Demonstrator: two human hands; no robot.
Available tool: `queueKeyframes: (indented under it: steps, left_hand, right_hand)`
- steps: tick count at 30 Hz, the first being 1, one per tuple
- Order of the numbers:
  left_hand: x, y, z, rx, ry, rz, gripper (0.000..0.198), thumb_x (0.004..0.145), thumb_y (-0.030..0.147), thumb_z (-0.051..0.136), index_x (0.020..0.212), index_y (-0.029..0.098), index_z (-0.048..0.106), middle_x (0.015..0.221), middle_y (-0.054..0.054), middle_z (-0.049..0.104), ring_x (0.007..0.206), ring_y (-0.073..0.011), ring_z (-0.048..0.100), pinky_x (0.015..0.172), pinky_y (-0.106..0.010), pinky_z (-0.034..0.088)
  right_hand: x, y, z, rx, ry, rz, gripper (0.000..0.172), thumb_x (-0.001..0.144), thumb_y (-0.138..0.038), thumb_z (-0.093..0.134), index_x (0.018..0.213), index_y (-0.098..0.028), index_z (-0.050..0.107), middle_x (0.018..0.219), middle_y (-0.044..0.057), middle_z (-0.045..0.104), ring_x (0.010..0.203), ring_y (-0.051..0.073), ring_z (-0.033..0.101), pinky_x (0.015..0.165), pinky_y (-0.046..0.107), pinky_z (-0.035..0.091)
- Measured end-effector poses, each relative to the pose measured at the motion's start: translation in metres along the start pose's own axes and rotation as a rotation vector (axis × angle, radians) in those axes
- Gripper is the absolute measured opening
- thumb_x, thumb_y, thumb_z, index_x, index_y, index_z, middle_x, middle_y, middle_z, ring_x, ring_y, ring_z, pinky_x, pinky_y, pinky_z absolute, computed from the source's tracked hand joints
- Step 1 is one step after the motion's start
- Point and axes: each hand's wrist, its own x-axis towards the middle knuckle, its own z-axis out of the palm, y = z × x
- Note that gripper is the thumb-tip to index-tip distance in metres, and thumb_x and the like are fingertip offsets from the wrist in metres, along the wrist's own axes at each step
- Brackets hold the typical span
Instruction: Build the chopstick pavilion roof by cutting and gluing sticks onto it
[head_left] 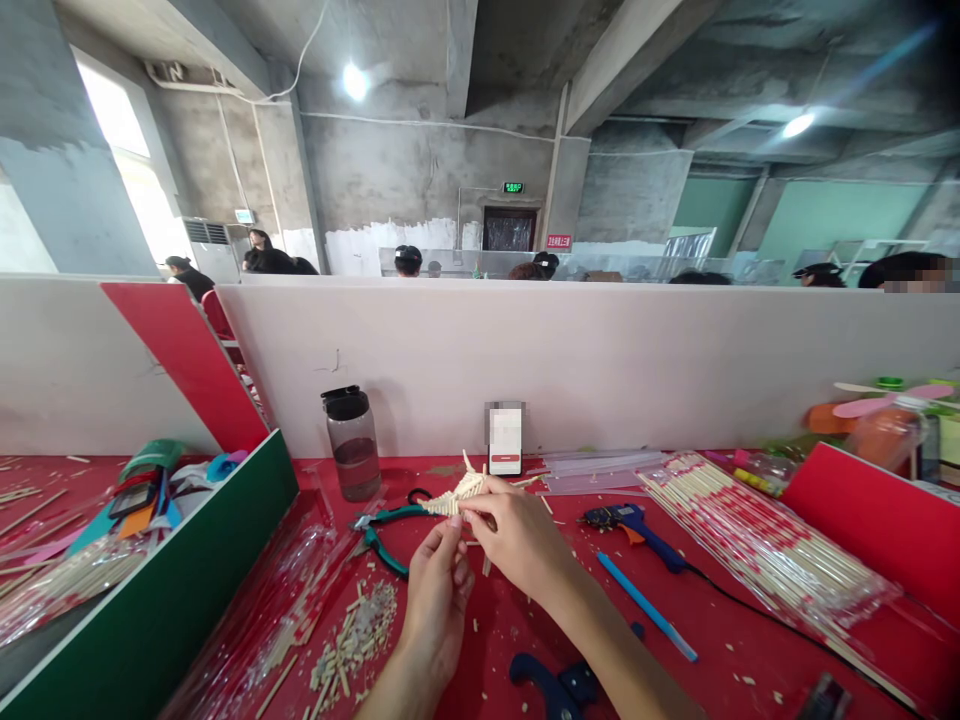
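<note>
A small model built of pale wooden sticks (466,490) is held up over the red table, in front of the phone. My left hand (439,585) pinches its lower edge between thumb and fingertips. From the right, my right hand (514,525) closes its fingers on the model's other side and hides part of it. Just behind and left of the model lie pliers with green handles (386,540), partly covered by my hands. A dark blue cutting tool (551,685) rests below my right forearm, which hides some of it.
A water bottle (352,445) and a phone (505,440) stand by the white partition (600,370). To the right lie a glue gun (630,525), a blue pen (649,608) and bagged sticks (765,540). Stick scraps (356,635) are piled at left, beside a green divider (187,560).
</note>
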Motion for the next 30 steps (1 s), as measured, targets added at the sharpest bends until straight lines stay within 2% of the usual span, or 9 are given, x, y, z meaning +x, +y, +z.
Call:
queueKeyframes:
  steps: [4, 10, 19, 30]
  left_hand:
    - [-0.0007, 0.0027, -0.0009, 0.011, -0.002, -0.005, 0.055, 0.05, 0.044, 0.098, 0.077, 0.016, 0.06, 0.055, 0.01, 0.051, 0.04, -0.0003, 0.03, 0.039, -0.015, 0.022]
    - [-0.0006, 0.0058, -0.0003, 0.042, -0.015, -0.024, 0.053, 0.051, 0.043, 0.096, 0.076, 0.018, 0.057, 0.051, 0.012, 0.046, 0.04, -0.0012, 0.029, 0.039, -0.015, 0.021]
    - [0.0012, 0.0057, 0.0, 0.052, -0.039, -0.011, 0.052, 0.052, 0.043, 0.097, 0.074, 0.017, 0.057, 0.053, 0.011, 0.047, 0.04, -0.0008, 0.03, 0.039, -0.015, 0.022]
    - [0.0003, 0.0061, -0.0004, 0.069, -0.051, 0.003, 0.048, 0.058, 0.043, 0.094, 0.075, 0.017, 0.057, 0.056, 0.01, 0.049, 0.04, -0.0009, 0.03, 0.041, -0.015, 0.022]
  right_hand:
    - [-0.0007, 0.0007, 0.0, -0.009, -0.01, -0.01, 0.024, 0.096, -0.019, 0.057, 0.091, -0.027, 0.079, 0.095, 0.0, 0.073, 0.079, 0.016, 0.066, 0.062, 0.024, 0.037]
    - [-0.0005, 0.0012, 0.0, -0.008, -0.015, -0.006, 0.025, 0.097, -0.019, 0.056, 0.096, -0.027, 0.079, 0.097, 0.003, 0.073, 0.081, 0.017, 0.066, 0.064, 0.024, 0.039]
    - [-0.0002, 0.0041, 0.0035, -0.03, 0.016, -0.039, 0.022, 0.093, -0.014, 0.059, 0.085, -0.025, 0.077, 0.089, -0.001, 0.071, 0.075, 0.015, 0.064, 0.061, 0.025, 0.034]
    - [-0.0004, 0.0014, 0.0007, -0.042, -0.014, -0.016, 0.025, 0.096, -0.017, 0.056, 0.095, -0.026, 0.079, 0.102, 0.003, 0.073, 0.086, 0.017, 0.068, 0.069, 0.023, 0.041]
